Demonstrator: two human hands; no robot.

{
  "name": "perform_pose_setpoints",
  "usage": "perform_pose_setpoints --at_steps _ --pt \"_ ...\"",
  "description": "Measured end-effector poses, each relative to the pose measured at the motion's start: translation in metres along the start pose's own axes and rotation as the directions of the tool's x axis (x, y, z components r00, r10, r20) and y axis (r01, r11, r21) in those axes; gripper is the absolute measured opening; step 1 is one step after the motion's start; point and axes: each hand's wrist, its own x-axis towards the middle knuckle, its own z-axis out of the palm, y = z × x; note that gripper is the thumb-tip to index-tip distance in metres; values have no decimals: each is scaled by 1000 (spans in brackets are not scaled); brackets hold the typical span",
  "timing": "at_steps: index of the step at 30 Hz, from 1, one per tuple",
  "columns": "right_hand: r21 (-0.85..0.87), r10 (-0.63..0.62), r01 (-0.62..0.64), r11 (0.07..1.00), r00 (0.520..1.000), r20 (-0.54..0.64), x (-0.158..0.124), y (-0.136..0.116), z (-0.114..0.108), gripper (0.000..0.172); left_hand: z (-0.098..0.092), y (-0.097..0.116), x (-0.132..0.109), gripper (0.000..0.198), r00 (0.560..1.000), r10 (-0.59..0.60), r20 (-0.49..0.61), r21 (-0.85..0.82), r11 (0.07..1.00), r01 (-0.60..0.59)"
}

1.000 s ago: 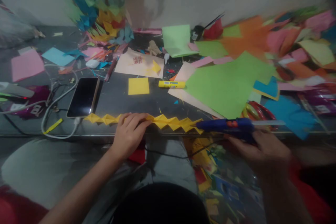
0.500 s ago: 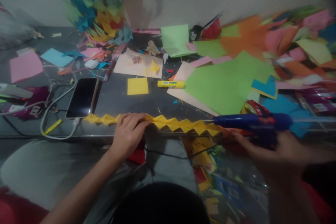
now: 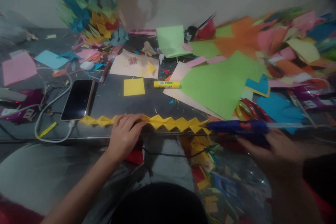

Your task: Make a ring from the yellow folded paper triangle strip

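A chain of yellow folded paper points [image 3: 162, 122] lies along the table's front edge. My left hand [image 3: 128, 127] rests over its middle, fingers curled down on it. On the right, my right hand [image 3: 275, 150], somewhat blurred, grips a dark blue hot glue gun [image 3: 236, 126] pointing left. A clear glue stick [image 3: 285, 125] sticks out of the gun's back end. The gun's front end is at the right end of the yellow chain; blur hides whether the nozzle touches it. The fingers around the handle are partly hidden.
A phone [image 3: 78, 99] on a white cable lies near the chain's left end. Behind the chain are a yellow square [image 3: 134, 87], a yellow glue tube [image 3: 167, 84] and a large green sheet [image 3: 217, 84]. Scissors [image 3: 252, 108] lie behind the gun. A black cord [image 3: 168, 154] hangs below the edge.
My right hand and the glue gun have moved left and the gun's front now overlaps the chain's right end. My left hand stays on the chain. The whole view has shifted slightly.
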Motion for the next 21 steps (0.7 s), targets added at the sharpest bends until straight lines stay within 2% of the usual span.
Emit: perform_pose_setpoints --at_steps 10,14,17,18,19,21 --pt "16 48 -49 999 999 23 -2 -3 2 26 -2 2 1 20 1000 -2 11 2 1000 2" --pt "3 89 -89 996 996 -22 -7 -3 6 28 -1 1 1 20 1000 -3 11 1 1000 3" --pt "35 180 -180 983 984 4 -12 -4 9 27 0 1 0 20 1000 -9 8 1 1000 9" --pt "42 261 -262 964 964 42 -13 -5 9 29 0 1 0 20 1000 -10 9 1 1000 10" --pt "43 376 -381 924 922 94 -12 -6 9 32 0 1 0 20 1000 -12 11 0 1000 12" --pt "8 612 -625 781 767 191 -6 -9 8 40 -1 1 0 20 1000 -19 18 0 1000 19"
